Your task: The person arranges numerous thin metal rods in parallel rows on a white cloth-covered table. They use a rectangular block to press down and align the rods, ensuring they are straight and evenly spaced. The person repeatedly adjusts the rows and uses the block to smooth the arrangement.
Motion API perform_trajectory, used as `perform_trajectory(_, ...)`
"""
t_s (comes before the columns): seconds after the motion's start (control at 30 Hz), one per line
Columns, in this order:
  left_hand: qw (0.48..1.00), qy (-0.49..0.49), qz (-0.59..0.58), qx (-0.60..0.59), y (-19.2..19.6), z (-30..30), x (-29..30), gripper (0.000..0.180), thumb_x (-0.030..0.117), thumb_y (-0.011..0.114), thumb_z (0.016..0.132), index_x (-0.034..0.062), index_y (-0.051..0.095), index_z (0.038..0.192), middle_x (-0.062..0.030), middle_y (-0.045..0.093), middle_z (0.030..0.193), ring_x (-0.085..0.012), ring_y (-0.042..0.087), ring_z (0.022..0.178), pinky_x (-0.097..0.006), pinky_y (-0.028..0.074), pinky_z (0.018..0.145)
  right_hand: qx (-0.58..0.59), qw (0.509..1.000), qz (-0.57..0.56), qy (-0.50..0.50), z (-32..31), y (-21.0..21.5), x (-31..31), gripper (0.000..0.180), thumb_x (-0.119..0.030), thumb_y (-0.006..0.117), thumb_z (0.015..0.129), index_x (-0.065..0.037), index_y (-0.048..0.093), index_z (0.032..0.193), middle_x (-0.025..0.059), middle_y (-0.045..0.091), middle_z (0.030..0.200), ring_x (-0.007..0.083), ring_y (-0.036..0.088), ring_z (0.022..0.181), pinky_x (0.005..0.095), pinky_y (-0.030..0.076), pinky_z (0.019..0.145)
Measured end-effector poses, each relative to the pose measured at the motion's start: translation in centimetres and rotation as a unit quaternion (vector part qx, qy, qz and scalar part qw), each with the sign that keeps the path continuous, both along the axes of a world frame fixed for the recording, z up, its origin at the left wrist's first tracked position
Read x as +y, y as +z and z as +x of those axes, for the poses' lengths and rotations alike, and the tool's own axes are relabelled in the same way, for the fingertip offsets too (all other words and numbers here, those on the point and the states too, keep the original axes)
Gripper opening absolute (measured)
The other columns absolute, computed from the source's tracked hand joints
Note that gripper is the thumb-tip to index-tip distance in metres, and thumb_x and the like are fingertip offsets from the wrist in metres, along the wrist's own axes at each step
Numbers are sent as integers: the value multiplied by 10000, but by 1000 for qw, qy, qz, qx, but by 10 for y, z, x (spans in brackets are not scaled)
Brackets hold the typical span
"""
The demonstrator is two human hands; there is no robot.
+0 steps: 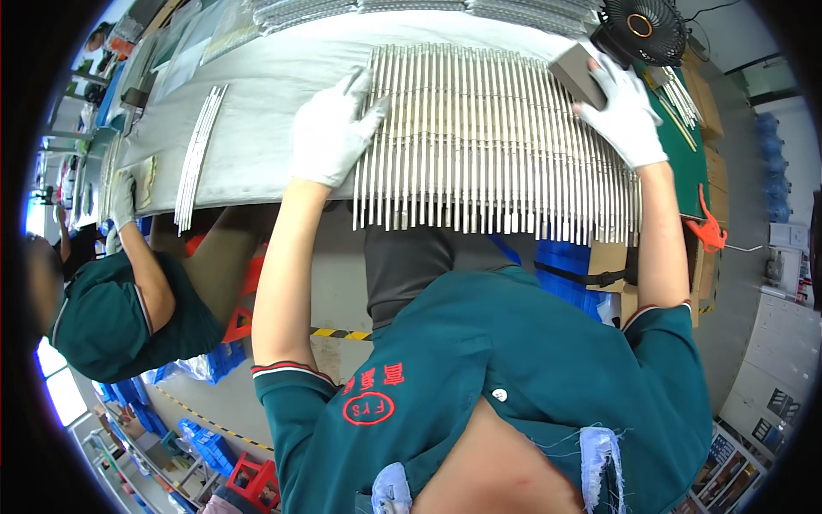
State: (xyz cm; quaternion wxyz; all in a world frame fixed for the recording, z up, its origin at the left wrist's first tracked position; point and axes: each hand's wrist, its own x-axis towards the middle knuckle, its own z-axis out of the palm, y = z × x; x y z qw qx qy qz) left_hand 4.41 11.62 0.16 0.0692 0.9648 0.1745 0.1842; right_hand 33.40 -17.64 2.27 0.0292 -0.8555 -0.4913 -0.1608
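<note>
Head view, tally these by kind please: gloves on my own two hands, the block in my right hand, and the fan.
White gloves, left hand and right hand: 2
Grey block: 1
Black fan: 1
Total: 4

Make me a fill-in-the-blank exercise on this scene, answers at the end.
1. The left hand is at the ____ side of the row of metal rods.
2. The right hand holds a grey-brown block near the ____ side of that row.
3. The gloves on both hands are ____.
4. The fan beyond the right hand has an orange ring, and its blades are ____.

Missing words: left; right; white; black.
</note>
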Motion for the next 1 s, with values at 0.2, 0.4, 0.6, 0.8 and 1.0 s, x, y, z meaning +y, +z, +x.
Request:
perform_trajectory(0.2,987,-142,73,3,-12,40,-7,615,490,472,1001,91,474,1468,-189,507,1472,-364,440,1389,-488,256,1194,342,928,134,59,-87,33,-28,757,-333,699,851,-73,428,1508,190,434,1543,353,436,1405,417,343,1162)
perform_trajectory(0.4,986,-141,77,50,-18,52,-16,655,552,421,999,148,419,1515,-182,429,1538,-382,387,1424,-540,216,1200,788,538,-2,301,-178,3,-31,560,-365,533,1038,3,480,1457,179,517,1480,284,462,1397,373,327,1170)
perform_trajectory(0.6,985,-124,103,70,-21,35,9,654,569,414,996,163,429,1509,-178,429,1539,-363,401,1417,-521,233,1198,960,267,40,74,-228,-78,8,614,-319,547,1038,31,372,1511,173,453,1528,286,437,1416,391,334,1183)
perform_trajectory(0.8,986,-101,104,84,-23,22,20,664,586,401,995,173,429,1514,-167,424,1549,-337,391,1429,-484,220,1211,954,270,3,128,-237,-73,46,651,-296,566,1030,-4,305,1550,175,419,1549,277,412,1434,399,331,1183)
perform_trajectory(1.0,987,-93,90,90,-24,10,31,665,583,405,994,172,425,1516,-170,422,1549,-339,380,1437,-470,219,1215,962,256,-1,95,-238,-75,37,786,-388,635,976,3,277,1557,196,400,1555,299,393,1445,416,318,1194)
